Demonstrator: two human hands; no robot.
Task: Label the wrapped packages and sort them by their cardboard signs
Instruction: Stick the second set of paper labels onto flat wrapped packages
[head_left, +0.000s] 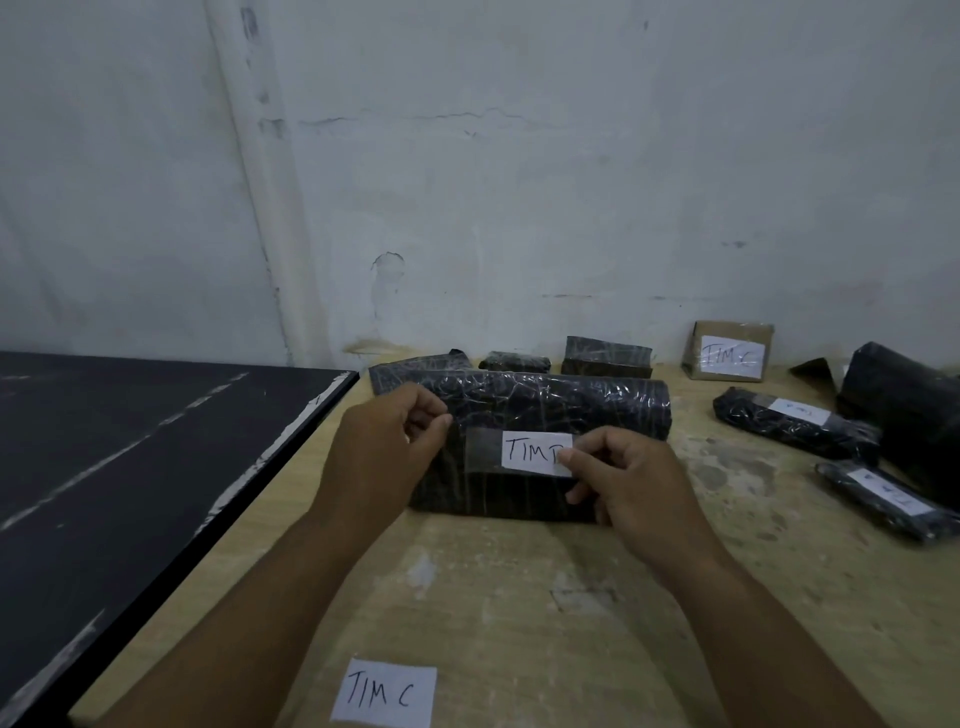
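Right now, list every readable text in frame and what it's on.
"TIM" plus a last letter hidden by the right hand: white label on the big wrapped package, which the left hand also holds.
"TIM C": loose paper slip on the wooden table.
"TIM C": label on the cardboard box by the wall.
Labels on the two small packages at right: too blurred to read.

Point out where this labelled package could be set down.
Bare wood lies between the large package and the loose TIM C label, and right of the right hand. The black board is bare. The far right is crowded with labelled packages.
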